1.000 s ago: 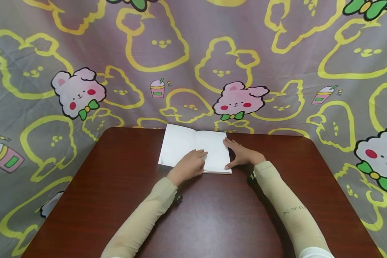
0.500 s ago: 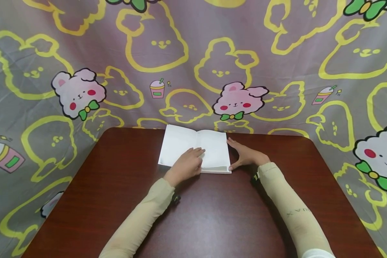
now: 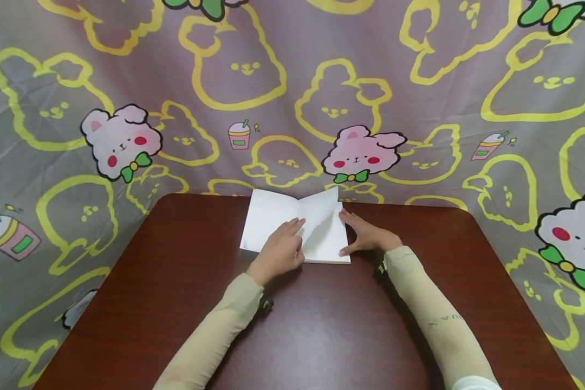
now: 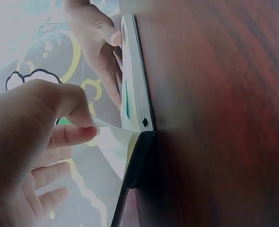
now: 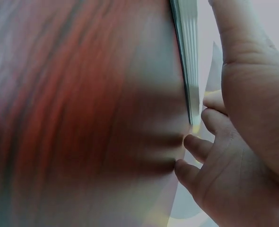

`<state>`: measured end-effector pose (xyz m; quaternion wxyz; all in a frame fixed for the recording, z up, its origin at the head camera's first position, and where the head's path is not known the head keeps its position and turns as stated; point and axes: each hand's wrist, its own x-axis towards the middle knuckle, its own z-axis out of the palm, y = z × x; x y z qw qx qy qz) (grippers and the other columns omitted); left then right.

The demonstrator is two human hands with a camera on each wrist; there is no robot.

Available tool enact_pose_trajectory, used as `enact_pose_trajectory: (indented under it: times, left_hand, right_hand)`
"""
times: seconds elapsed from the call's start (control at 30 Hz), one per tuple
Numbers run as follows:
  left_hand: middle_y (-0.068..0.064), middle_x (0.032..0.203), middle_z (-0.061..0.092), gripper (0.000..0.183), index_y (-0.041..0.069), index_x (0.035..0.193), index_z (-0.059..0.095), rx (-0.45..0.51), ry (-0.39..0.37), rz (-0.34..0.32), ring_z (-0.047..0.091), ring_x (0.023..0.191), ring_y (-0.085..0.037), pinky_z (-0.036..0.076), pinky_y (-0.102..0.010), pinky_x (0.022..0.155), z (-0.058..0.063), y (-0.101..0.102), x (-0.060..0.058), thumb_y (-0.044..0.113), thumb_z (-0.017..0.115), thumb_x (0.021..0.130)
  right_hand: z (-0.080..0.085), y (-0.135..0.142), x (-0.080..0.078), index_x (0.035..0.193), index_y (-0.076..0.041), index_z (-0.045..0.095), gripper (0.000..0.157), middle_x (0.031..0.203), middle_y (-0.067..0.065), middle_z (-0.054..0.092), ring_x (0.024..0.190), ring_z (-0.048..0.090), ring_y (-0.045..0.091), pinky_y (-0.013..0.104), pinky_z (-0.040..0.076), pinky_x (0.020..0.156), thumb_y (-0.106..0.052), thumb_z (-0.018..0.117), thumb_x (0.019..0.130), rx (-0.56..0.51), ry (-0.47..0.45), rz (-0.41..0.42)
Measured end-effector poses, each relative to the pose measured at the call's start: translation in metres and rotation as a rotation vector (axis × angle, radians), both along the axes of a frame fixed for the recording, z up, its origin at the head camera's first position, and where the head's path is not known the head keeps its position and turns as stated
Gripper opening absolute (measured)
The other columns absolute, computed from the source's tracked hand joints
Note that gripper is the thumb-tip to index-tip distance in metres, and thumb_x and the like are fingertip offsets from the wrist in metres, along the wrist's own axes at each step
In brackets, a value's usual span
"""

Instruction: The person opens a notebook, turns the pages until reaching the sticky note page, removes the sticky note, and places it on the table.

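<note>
An open notebook [image 3: 268, 214] with blank white pages lies near the table's far edge; its dark cover [image 4: 140, 156] shows in the left wrist view. My left hand [image 3: 279, 250] is over the middle of it. In the left wrist view, that hand's thumb and index finger pinch the edge of a page, the other fingers loosely bent. One page [image 3: 322, 208] stands raised and curved over the right half. My right hand [image 3: 368, 233] is at the notebook's right edge, thumb and fingers spread apart, fingertips right at the page border. The page block [image 5: 191, 56] shows beside it in the right wrist view.
The dark reddish-brown table [image 3: 341, 330] stretches from the notebook toward me. Behind it hangs a curtain [image 3: 283, 65] printed with yellow outlines and pink rabbit faces, close to the table's far edge.
The right-hand page lay flat, then its near edge bulged up; now it stands lifted toward the spine. My left hand has shifted slightly left. My right hand moved slightly right, then back.
</note>
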<state>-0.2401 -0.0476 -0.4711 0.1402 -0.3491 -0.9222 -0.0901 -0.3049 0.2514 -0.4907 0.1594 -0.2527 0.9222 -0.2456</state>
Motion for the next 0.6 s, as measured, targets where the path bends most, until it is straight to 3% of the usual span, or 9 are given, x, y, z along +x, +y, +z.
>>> enact_pose_trajectory:
  times: [0.23,0.6]
  left_hand:
    - [-0.017,0.147,0.056,0.018,0.009,0.064,0.067,0.078,0.039,0.074,0.054,0.136,-0.034,0.041,-0.047,0.115,0.002,-0.001,0.003,0.014,0.069,0.081]
    - [-0.019,0.149,0.054,0.018,0.005,0.065,0.067,0.151,0.119,0.105,0.05,0.139,-0.037,0.042,-0.052,0.114,0.018,-0.011,0.002,0.011,0.07,0.081]
  right_hand:
    - [0.0,-0.005,0.001,0.161,0.004,0.012,0.127,0.169,0.024,0.006,0.154,0.002,0.049,0.063,0.014,0.123,-0.045,0.09,0.074,0.018,0.011,0.004]
    - [0.002,-0.006,0.004,0.162,0.001,0.012,0.128,0.17,0.021,0.005,0.155,0.0,0.047,0.064,0.012,0.123,-0.046,0.09,0.073,0.002,0.0,-0.004]
